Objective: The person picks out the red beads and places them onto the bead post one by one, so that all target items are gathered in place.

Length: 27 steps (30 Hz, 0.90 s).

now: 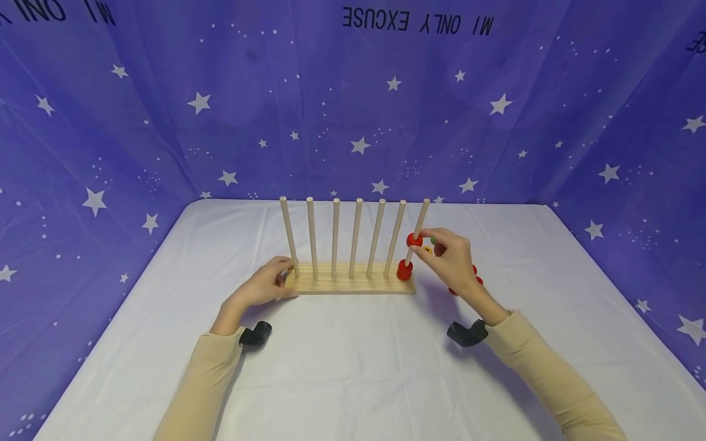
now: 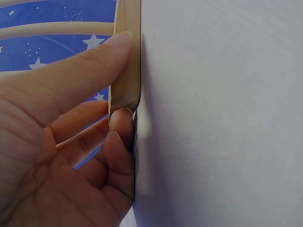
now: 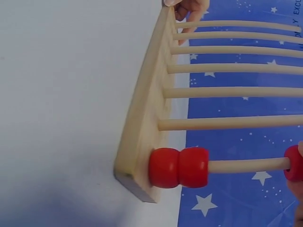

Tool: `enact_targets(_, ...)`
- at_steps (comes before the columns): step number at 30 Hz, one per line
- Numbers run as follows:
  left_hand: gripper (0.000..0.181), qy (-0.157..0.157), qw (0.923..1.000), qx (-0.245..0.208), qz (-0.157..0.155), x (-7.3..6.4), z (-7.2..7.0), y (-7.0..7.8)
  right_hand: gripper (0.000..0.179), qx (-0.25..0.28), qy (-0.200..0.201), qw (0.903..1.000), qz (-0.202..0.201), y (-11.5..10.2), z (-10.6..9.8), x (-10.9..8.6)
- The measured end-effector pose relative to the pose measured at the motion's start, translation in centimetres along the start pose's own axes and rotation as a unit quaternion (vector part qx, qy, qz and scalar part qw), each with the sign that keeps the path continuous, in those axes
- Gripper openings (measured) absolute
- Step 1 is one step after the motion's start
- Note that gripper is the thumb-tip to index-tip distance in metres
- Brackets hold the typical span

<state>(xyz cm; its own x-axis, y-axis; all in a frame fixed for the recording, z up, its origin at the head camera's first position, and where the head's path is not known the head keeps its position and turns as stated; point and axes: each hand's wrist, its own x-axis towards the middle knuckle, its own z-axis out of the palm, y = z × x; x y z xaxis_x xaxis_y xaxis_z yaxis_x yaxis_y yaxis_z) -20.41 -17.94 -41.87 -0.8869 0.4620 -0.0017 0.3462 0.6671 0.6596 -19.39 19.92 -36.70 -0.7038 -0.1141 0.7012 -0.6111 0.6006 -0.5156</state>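
A pale wooden rack with a flat base [image 1: 342,285] and a row of several upright pegs stands on the white table. My left hand [image 1: 267,283] grips the base's left end; the left wrist view shows the thumb [image 2: 94,64] along its front edge and the fingers curled at the end. On the rightmost peg [image 1: 422,215], my right hand [image 1: 452,260] pinches a red bead [image 1: 414,241] between thumb and fingers, partway up the peg. Below it, two red beads [image 3: 179,167] sit stacked at the foot of that peg. All the other pegs are bare.
Behind and beside my right hand lie loose beads, partly hidden by it: a yellow one [image 1: 428,250], a green one [image 1: 432,241] and some red ones [image 1: 478,281]. A blue star-patterned cloth [image 1: 353,110] hangs beyond the table's [image 1: 342,367] back edge.
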Motion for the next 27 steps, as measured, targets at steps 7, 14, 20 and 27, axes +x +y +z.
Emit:
enact_targets(7,0.075,0.001,1.0000,0.001,0.004,0.0,0.0,-0.1,0.024,-0.019,-0.032,0.9992,0.015,0.5,0.3,-0.8)
enact_targets(14,0.075,0.001,1.0000,0.005,0.004,0.1,0.0,-0.2,0.024,-0.037,-0.055,0.9975,0.024,0.9,0.5,-1.2)
enact_targets(20,0.074,0.003,1.0000,0.005,0.006,0.0,0.0,-0.1,0.026,-0.045,-0.067,0.9961,0.037,0.9,0.7,-1.4)
enact_targets(27,0.074,0.002,1.0000,0.001,0.006,0.0,0.0,-0.2,0.028,-0.056,-0.089,0.9931,0.052,1.1,0.8,-1.7)
